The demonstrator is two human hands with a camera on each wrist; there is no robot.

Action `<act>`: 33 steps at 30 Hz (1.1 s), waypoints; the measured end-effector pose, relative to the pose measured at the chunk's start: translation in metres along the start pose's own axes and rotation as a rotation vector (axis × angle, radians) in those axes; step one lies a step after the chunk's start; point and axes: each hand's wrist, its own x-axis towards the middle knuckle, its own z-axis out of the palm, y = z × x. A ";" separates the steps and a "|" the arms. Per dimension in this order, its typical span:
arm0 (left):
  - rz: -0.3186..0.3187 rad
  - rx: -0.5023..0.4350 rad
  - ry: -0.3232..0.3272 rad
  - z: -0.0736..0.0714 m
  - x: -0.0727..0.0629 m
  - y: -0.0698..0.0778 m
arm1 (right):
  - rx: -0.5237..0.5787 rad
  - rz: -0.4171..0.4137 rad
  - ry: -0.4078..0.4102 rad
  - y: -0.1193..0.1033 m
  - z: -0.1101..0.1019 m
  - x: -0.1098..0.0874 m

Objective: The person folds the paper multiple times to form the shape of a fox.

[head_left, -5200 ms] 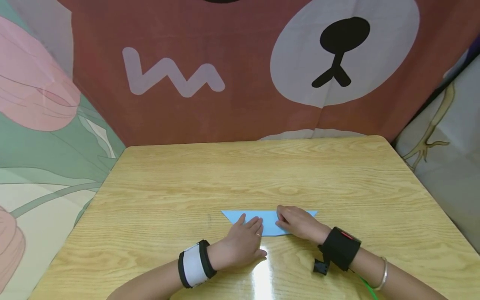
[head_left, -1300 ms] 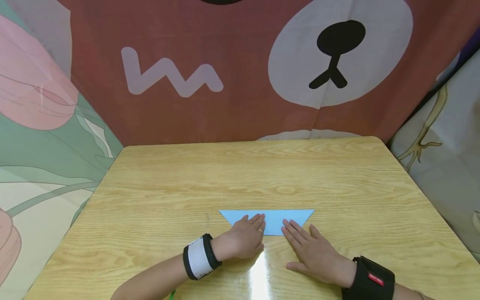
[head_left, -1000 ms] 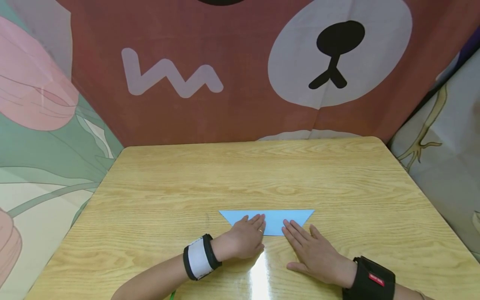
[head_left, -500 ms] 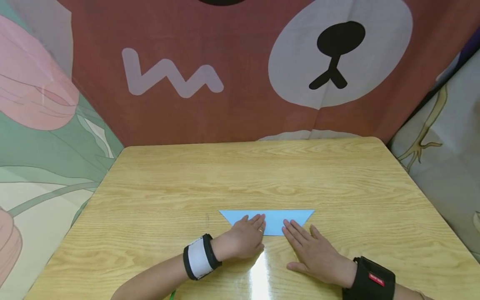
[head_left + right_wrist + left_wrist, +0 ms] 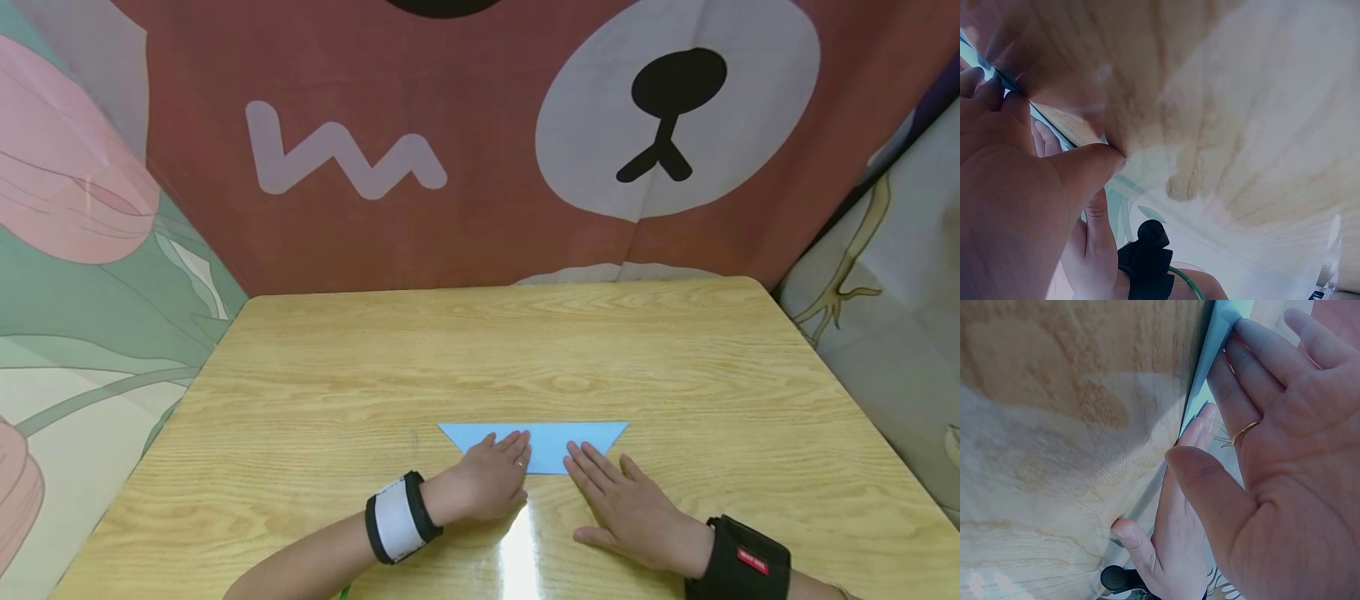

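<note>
A folded sheet of light blue paper (image 5: 549, 446) lies flat on the table, its long edge at the far side and its slanted ends to left and right. My left hand (image 5: 491, 479) rests on its left part with straight fingers and hides the near left corner. On the right part lie the straight fingertips of my right hand (image 5: 633, 508), whose thumb is spread out over the table. In the left wrist view the paper (image 5: 1213, 347) shows as a thin strip under the fingertips. The right wrist view shows the right hand's thumb (image 5: 1094, 169) against the table top.
The wood-grain table (image 5: 375, 358) reaches back to a brown cloth (image 5: 375, 242) with a cartoon face. A strap (image 5: 397, 517) circles the left wrist, a black one (image 5: 738, 558) the right. A patterned curtain (image 5: 75, 292) hangs at the left.
About five seconds ago the right hand was curled on the paper's right part; now it lies with fingers straight. Over the last second both hands and the paper stay still; the view tilts slightly.
</note>
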 end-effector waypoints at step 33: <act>-0.014 0.021 -0.026 -0.003 0.001 0.003 | 0.057 0.057 -0.057 0.006 -0.003 -0.008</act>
